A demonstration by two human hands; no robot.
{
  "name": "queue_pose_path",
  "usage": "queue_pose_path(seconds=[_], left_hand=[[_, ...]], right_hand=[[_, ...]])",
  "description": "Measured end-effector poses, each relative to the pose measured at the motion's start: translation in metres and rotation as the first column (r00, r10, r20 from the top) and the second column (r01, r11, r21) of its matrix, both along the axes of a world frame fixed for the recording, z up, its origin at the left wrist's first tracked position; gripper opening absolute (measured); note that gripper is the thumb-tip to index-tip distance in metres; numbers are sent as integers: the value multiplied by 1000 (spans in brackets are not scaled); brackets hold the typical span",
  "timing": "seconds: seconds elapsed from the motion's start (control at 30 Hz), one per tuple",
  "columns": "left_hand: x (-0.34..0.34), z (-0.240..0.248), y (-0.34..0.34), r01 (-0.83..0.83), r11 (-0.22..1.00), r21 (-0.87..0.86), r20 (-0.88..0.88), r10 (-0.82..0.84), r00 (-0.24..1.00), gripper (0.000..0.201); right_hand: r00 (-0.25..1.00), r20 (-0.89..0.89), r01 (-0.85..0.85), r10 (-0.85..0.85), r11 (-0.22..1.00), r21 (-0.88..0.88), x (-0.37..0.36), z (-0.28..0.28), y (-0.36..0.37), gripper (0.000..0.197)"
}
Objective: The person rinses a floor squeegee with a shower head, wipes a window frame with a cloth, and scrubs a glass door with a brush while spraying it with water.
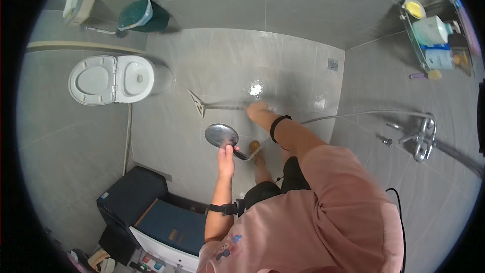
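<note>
My left hand point(227, 157) is wrapped round the handle of a shower head point(221, 134), whose wide, round, dark shiny disc is held above the floor. A silvery hose point(353, 113) runs from the wall to the shower head, passing behind my right forearm. My right hand point(258, 110) is closed on the long pole of a floor squeegee point(198, 104). Its pale triangular head lies to the left of that hand, against the wet floor tiles point(227, 73). The far end of the pole is hidden by my hand and arm.
A white toilet point(136, 77) with raised lid stands at left, near a green bin point(156, 18). A drain point(333, 64) lies at the far right, below a glass shelf point(413, 40) of bottles. A chrome tap point(423, 139) juts from the right wall; a dark cabinet point(132, 192) stands lower left.
</note>
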State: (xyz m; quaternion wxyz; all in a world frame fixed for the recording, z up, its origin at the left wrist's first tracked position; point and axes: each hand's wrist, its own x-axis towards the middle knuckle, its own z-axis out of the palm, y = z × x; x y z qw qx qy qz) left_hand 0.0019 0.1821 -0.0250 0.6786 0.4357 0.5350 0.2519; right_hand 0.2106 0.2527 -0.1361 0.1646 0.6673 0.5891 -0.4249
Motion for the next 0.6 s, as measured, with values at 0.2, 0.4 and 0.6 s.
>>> queue_pose_path(seconds=[0.2, 0.4, 0.6], left_hand=[[35, 0, 16, -109, 994, -33, 8, 109, 994, 36], [71, 15, 47, -43, 998, -36, 76, 45, 996, 38], [99, 46, 103, 229, 972, 61, 118, -235, 965, 36]], right_hand=[[980, 68, 184, -190, 979, 84, 151, -16, -95, 35], [840, 482, 404, -249, 880, -249, 316, 114, -166, 66], [771, 621, 304, -141, 938, -165, 354, 179, -187, 43]])
